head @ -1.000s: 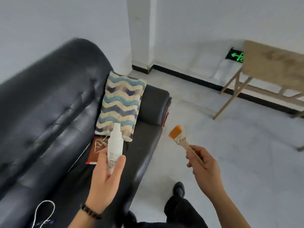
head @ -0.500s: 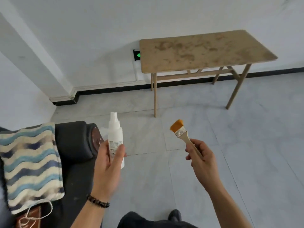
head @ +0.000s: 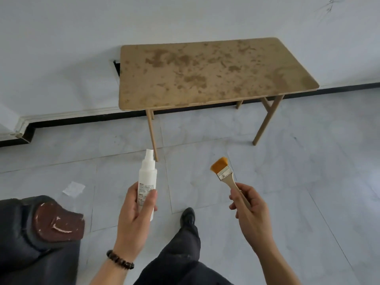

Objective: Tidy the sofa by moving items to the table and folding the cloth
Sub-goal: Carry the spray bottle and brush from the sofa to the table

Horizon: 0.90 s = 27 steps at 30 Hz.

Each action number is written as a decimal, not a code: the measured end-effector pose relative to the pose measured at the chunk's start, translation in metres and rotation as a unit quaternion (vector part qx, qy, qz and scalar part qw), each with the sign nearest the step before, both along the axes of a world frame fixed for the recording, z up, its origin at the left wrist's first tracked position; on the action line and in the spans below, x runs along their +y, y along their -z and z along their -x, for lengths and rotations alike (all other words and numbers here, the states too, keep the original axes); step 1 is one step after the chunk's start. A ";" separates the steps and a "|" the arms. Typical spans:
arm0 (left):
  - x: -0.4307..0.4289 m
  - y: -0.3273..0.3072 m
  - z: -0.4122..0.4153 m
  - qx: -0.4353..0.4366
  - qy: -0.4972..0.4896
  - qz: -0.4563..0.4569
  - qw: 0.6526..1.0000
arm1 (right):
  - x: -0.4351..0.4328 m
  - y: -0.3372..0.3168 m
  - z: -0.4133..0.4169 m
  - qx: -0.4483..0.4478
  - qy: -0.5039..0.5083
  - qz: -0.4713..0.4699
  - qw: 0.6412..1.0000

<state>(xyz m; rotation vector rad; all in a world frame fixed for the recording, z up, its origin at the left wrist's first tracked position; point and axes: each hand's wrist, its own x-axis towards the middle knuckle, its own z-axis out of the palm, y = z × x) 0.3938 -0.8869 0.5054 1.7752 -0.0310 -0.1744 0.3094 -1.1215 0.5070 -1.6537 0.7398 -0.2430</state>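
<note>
left fingers (head: 151, 199) wrapped round white spray bottle (head: 147, 177), upright, nozzle up | right fingers (head: 244, 190) pinching wooden handle of brush (head: 223, 171), orange bristles up, tilted left | both items in air, apart | stained tabletop (head: 205, 73) ahead, beyond both sets of fingers | sofa arm (head: 30, 233) below-left of left fingers

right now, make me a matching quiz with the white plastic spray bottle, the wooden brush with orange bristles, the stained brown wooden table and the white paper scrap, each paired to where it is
Things
1. white plastic spray bottle
2. wooden brush with orange bristles
3. stained brown wooden table
4. white paper scrap

Places
A. stands by the white wall
B. gripped in the right hand
C. lies on the grey tiled floor
D. gripped in the left hand

Pairs: 1-D, 2-B, 3-A, 4-C
</note>
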 end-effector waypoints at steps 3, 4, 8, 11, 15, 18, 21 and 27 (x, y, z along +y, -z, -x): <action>-0.058 -0.012 -0.069 -0.015 0.019 0.000 1.000 | -0.060 -0.017 -0.057 0.002 0.028 0.022 0.999; -0.080 -0.019 -0.095 -0.023 0.030 -0.002 0.999 | -0.081 -0.025 -0.078 -0.008 0.039 0.031 0.999; -0.159 -0.042 -0.180 -0.028 0.088 -0.008 0.996 | -0.151 -0.043 -0.137 -0.027 0.089 0.044 0.995; -0.213 -0.045 -0.232 -0.030 0.125 -0.017 0.992 | -0.200 -0.035 -0.176 -0.038 0.123 0.038 0.991; -0.287 -0.031 -0.292 -0.021 0.123 -0.036 0.992 | -0.268 -0.010 -0.239 -0.032 0.135 0.022 0.990; -0.342 -0.022 -0.334 -0.011 0.093 -0.047 0.995 | -0.323 0.004 -0.297 -0.031 0.105 0.004 0.994; -0.392 -0.023 -0.378 0.001 0.072 -0.058 0.996 | -0.381 0.003 -0.361 -0.019 0.053 -0.005 0.998; -0.470 -0.042 -0.471 -0.002 0.023 -0.051 0.998 | -0.472 -0.019 -0.492 0.000 -0.028 0.029 0.999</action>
